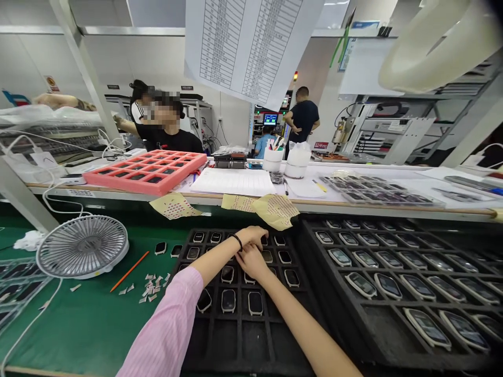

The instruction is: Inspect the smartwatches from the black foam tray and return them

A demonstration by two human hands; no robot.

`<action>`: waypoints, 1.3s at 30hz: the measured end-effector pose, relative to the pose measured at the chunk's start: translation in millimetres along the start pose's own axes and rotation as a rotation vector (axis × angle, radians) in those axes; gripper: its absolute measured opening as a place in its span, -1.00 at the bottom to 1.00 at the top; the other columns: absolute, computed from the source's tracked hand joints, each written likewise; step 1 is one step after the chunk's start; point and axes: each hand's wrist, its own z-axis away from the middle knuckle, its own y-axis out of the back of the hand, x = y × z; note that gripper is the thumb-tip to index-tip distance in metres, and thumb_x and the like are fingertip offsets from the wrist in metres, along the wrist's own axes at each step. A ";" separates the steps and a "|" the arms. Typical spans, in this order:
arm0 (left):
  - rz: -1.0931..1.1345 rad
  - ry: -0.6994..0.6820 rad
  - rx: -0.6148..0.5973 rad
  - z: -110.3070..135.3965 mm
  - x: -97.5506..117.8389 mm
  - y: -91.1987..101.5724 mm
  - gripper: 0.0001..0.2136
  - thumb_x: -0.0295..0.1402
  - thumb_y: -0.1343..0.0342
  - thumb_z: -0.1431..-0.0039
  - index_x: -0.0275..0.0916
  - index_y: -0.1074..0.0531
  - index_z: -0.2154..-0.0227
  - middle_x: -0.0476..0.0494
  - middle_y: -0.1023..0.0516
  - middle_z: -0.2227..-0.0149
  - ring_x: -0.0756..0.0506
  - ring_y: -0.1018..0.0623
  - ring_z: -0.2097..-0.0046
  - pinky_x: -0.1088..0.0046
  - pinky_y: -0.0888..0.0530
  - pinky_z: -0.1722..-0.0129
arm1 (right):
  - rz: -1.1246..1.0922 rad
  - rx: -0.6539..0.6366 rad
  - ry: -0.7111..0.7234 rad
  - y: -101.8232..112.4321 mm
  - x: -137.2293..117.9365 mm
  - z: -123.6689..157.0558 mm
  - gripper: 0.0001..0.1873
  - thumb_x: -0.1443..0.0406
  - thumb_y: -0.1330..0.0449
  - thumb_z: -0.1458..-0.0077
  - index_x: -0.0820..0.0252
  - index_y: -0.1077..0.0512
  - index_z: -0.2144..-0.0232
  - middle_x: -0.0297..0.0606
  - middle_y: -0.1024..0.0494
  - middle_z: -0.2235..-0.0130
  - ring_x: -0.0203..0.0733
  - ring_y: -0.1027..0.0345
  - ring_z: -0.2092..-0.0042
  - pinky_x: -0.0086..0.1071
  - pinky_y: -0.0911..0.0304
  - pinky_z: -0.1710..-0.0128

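Watch bodies (pixel 255 302): what shape, what finish?

Rounded rectangles, glossy dark glass faces in pale rims, each sunk in its own slot of a black foam tray (pixel 214 335).

And the grip?

Narrow on both sides. Left hand (pixel 251 235), with a black cord bracelet (pixel 236 241) at the wrist and a pink sleeve (pixel 165 330) on the forearm: fingers curled downward. Right hand (pixel 249 262), forearm bare: fingers bent toward the tray, knuckles against the left hand.

Anything held?

Impossible to tell. Fingers hide whatever lies under them.

Where, relative to the hands?

Directly below and around them, in rows across the tray, nearest ones just beside the fingers.

Further out?

To the right, a second black tray (pixel 389 324) of larger watch bodies (pixel 426 328) with pale rims. Along the far tray edge, perforated beige sheets (pixel 275 212). To the left, a green mat (pixel 86 324) with a white desk fan (pixel 82 246), an orange pencil (pixel 129 271) and small white paper scraps (pixel 151 287).

Beyond?

On the bench, a pink foam tray (pixel 145 173); behind it, a co-worker (pixel 173 139) in black.
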 end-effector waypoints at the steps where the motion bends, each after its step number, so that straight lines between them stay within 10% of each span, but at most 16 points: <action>1: 0.007 0.006 -0.014 -2.1 1.2 -0.8 -0.45 -0.34 -0.42 0.33 -0.17 -0.47 0.14 -0.14 -0.58 0.19 -0.23 -0.54 0.14 0.38 -0.44 0.20 | 0.000 -0.004 0.044 -0.7 -6.0 -0.1 -0.71 0.32 -0.02 -0.23 0.32 -0.46 0.11 0.09 -0.52 0.05 0.15 -0.32 -0.07 0.05 -0.16 -0.08; 8: 0.142 -0.037 -0.075 -7.0 -8.8 -5.0 -0.57 -0.28 -0.37 0.17 -0.19 -0.46 0.16 -0.12 -0.51 0.16 -0.20 -0.49 0.09 0.35 -0.44 0.12 | -0.072 -0.075 0.293 -2.4 -31.8 3.0 -0.74 0.28 -0.05 -0.24 0.29 -0.43 0.10 0.00 -0.54 0.10 0.05 -0.36 -0.02 -0.03 -0.21 -0.08; 12: 0.257 -0.063 -0.116 -11.0 -24.0 -2.7 -0.70 -0.26 -0.13 -0.21 -0.28 -0.40 0.05 -0.18 -0.47 0.07 -0.12 -0.51 0.10 0.23 -0.49 0.11 | -0.085 -0.055 0.276 -0.1 -26.4 2.4 -0.69 0.30 -0.03 -0.26 0.31 -0.38 0.01 0.03 -0.49 0.00 0.02 -0.29 -0.12 -0.04 -0.15 -0.15; 18: 0.357 -0.033 -0.091 -20.9 -33.3 -1.9 -0.69 -0.27 -0.08 -0.26 -0.28 -0.35 -0.01 -0.21 -0.43 -0.01 -0.15 -0.50 0.06 0.18 -0.50 0.10 | -0.115 -0.076 0.246 -0.4 -22.6 1.3 -0.68 0.30 -0.03 -0.26 0.31 -0.39 0.00 0.03 -0.48 -0.01 0.01 -0.31 -0.11 -0.05 -0.18 -0.14; 25: 0.389 -0.057 0.102 -43.5 -2.1 -1.1 -0.69 -0.27 -0.07 -0.26 -0.27 -0.35 -0.02 -0.21 -0.42 -0.02 -0.15 -0.49 0.05 0.17 -0.49 0.09 | -0.130 -0.078 0.241 -2.8 -20.8 2.1 -0.70 0.31 -0.05 -0.24 0.36 -0.43 0.06 0.05 -0.51 0.03 0.04 -0.35 -0.05 -0.10 -0.25 -0.07; 39: 0.192 -0.049 -0.083 -66.0 40.9 -8.3 -0.72 -0.26 -0.06 -0.27 -0.24 -0.38 0.01 -0.19 -0.43 -0.02 -0.15 -0.49 0.05 0.20 -0.49 0.08 | -0.195 -0.127 0.238 -11.0 -14.7 3.9 -0.65 0.37 -0.07 -0.15 0.29 -0.37 0.00 0.01 -0.48 -0.06 0.08 -0.33 -0.09 -0.08 -0.24 -0.07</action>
